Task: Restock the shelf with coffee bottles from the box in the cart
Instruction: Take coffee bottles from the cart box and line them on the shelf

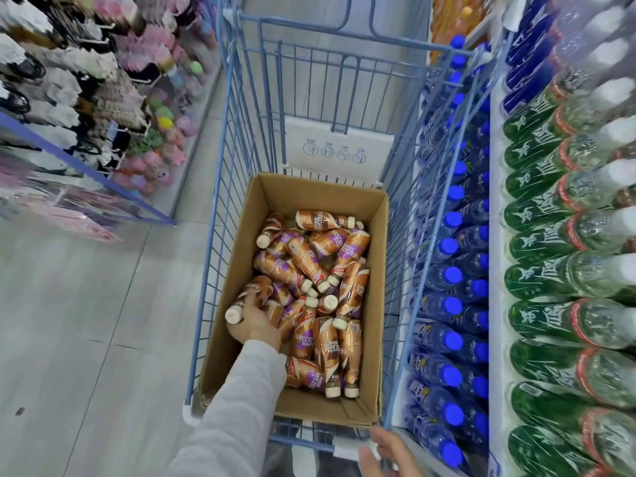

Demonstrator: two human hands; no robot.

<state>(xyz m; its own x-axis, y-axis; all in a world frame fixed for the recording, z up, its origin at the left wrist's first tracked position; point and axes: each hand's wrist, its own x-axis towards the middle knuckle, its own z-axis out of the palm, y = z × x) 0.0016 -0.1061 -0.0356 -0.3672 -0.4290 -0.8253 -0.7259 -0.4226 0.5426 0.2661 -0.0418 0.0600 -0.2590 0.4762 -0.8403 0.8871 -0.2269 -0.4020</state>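
Right hand [385,452], at the bottom edge of frame, grips the near corner of the cart [227,166] and steadies it. Left hand [258,321] is down in the box [235,263], fingers wrapped round one coffee bottle [257,289] by the box's left wall, cap pointing left. The step looks like lifting this one out. Best to pull straight up, clear of its neighbours and the cardboard wall, gripping the body and not the cap. The other coffee bottles [323,304] lie jumbled on their sides across the box floor. They have brown-and-purple sleeves and cream caps, and the plastic is probably slick. The shelf [495,208] on the right holds blue-capped bottles [451,275]. No coffee slot is visible.
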